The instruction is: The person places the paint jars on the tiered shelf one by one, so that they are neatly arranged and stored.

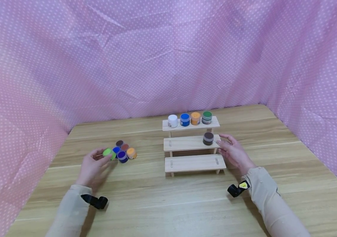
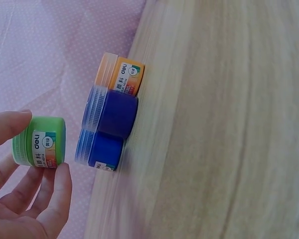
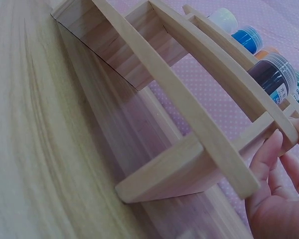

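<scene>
My left hand [image 1: 92, 164] pinches a light green paint jar [image 2: 47, 142] between thumb and fingers, off the table and just left of a cluster of paint jars. In that cluster are a purple jar [image 1: 122, 157], an orange jar [image 1: 131, 153], a blue jar [image 1: 116, 150], a reddish-brown jar [image 1: 125, 147] and a dark brown jar [image 1: 119, 143]. At the three-step wooden stand [image 1: 186, 163], my right hand [image 1: 236, 154] grips the right end of the middle step. Near those fingers, a dark brown jar [image 3: 271, 79] sits upright on that step.
Along the top step stand a white jar [image 1: 172, 121], a blue jar [image 1: 184, 120], an orange jar [image 1: 195, 118] and a green jar [image 1: 207, 118]. The wooden table [image 1: 150, 204] ends at a pink dotted cloth [image 1: 126, 65] behind and at both sides.
</scene>
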A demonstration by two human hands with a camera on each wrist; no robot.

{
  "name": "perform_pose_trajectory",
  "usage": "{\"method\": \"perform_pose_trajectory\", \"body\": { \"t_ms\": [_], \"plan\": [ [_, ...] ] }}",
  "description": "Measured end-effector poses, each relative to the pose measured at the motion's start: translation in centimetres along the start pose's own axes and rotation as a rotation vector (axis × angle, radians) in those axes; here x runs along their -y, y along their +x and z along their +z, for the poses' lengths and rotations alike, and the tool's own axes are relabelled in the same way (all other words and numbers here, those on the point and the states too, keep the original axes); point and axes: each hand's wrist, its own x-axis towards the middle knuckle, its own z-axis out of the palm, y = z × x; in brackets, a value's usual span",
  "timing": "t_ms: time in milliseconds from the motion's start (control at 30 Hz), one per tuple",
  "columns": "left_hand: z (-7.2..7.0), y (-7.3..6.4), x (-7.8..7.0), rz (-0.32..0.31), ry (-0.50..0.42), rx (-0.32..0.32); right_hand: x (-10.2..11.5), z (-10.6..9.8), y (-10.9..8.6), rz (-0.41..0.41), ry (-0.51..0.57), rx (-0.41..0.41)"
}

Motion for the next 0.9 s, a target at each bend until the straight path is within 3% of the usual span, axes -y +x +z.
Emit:
{"method": "perform_pose_trajectory", "body": {
  "t_ms": [900],
  "plan": [
    [-0.28,-0.59,-0.71,0.056,-0.01,-0.046,-0.04,-0.13,-0.03,-0.015,-0.027,0.004]
  ]
}}
